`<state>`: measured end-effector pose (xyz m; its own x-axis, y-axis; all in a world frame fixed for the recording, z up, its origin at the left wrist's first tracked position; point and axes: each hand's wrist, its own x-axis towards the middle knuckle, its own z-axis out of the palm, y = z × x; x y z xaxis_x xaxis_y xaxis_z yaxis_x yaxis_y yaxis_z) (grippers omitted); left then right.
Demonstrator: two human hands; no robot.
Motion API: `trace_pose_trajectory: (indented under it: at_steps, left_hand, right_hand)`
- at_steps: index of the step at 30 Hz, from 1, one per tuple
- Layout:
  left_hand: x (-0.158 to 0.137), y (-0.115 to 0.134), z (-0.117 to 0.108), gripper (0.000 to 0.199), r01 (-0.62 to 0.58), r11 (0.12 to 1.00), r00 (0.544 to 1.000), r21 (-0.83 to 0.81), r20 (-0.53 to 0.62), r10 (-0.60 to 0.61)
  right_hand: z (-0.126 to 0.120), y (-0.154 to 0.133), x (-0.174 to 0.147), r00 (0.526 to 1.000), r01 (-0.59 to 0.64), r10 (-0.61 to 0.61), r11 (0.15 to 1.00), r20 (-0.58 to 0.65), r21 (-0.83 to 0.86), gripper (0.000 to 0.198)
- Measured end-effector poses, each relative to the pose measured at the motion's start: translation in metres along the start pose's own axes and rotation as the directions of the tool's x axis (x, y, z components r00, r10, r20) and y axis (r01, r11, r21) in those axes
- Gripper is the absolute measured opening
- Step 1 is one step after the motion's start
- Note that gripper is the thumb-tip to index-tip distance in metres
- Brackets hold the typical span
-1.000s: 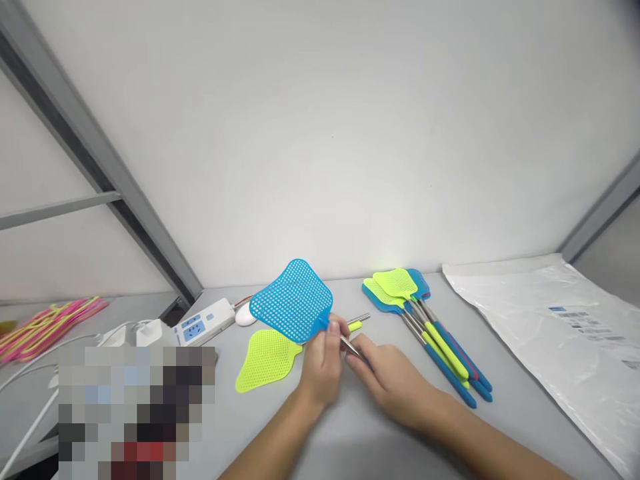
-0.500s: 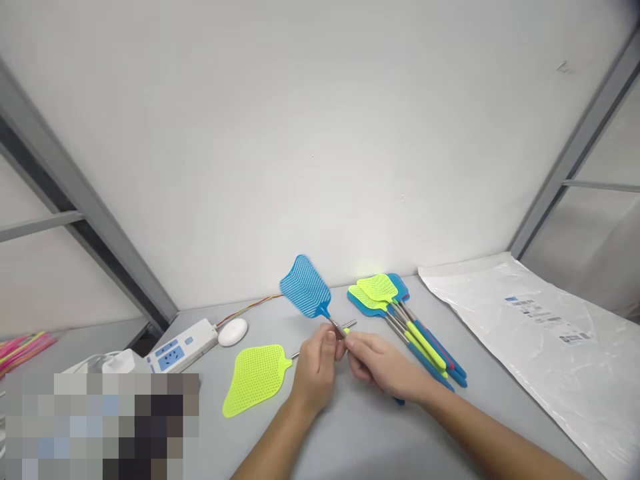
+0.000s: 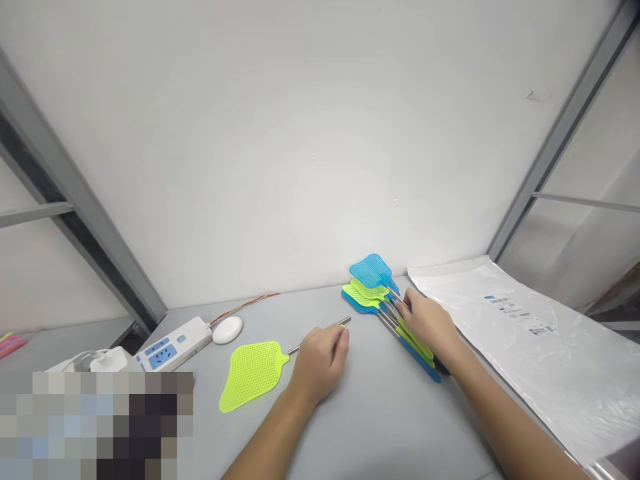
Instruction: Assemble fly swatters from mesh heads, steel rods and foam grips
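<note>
My right hand (image 3: 430, 323), closed round the metal shaft, holds a blue fly swatter (image 3: 371, 270) over the right-hand pile. In that pile are yellow-green fly swatters (image 3: 367, 295) and a darker blue fly swatter (image 3: 420, 363), their handles slanting towards me. My left hand (image 3: 320, 363) is closed, thumb against the curled fingers; whatever they enclose is hidden. Just beyond it, a yellow-green fly swatter (image 3: 253, 375) lies with its head to the left. Part of its metal shaft passes behind the left hand, and a metal end (image 3: 345, 321) shows on the far side.
A white power strip (image 3: 173, 345) and a round white disc (image 3: 227, 330) lie on the left of the grey table (image 3: 380, 427). On the right is a large white plastic mailer (image 3: 505, 320). The pale wall (image 3: 300, 167) stands behind.
The blue fly swatter has moved right, from between both hands to over the pile, carried by my right hand. My left hand has let go of it and stays near the yellow-green swatter.
</note>
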<state>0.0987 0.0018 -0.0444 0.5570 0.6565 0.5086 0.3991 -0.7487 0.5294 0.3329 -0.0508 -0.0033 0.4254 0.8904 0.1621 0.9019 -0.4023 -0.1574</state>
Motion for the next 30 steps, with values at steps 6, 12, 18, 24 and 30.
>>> trace_pose_trajectory:
  at_steps: [6, 12, 18, 24, 30]
  left_hand:
    - [0.003, 0.000, 0.000, 0.028, -0.049, 0.987, 0.997, 0.150, 0.073, 0.039]
    - [0.007, -0.009, -0.008, 0.024, 0.024, 0.947, 0.999, 0.321, 0.027, -0.035]
    - [0.004, -0.027, -0.021, 0.025, 0.143, 0.853, 0.985, 0.502, 0.011, -0.172]
    - [-0.004, -0.029, -0.038, 0.030, 0.103, 0.885, 0.956, 0.454, 0.201, -0.214]
    - [-0.015, -0.023, -0.044, 0.029, 0.062, 0.871, 0.955, 0.487, 0.226, -0.194]
  right_hand:
    - [0.011, -0.002, 0.012, 0.995, 0.035, -0.030, 0.998, 0.098, -0.050, 0.021]
    - [0.017, 0.005, 0.010, 0.986, 0.074, -0.058, 0.992, 0.157, -0.099, 0.025]
    - [0.009, -0.035, 0.006, 0.979, 0.161, -0.185, 0.956, -0.081, -0.245, 0.030]
    - [0.038, -0.103, -0.013, 0.651, 0.753, -0.753, 0.656, -0.094, -0.040, 0.026]
    - [0.088, -0.099, -0.015, 0.631, 0.775, -0.761, 0.623, -0.147, 0.104, 0.025]
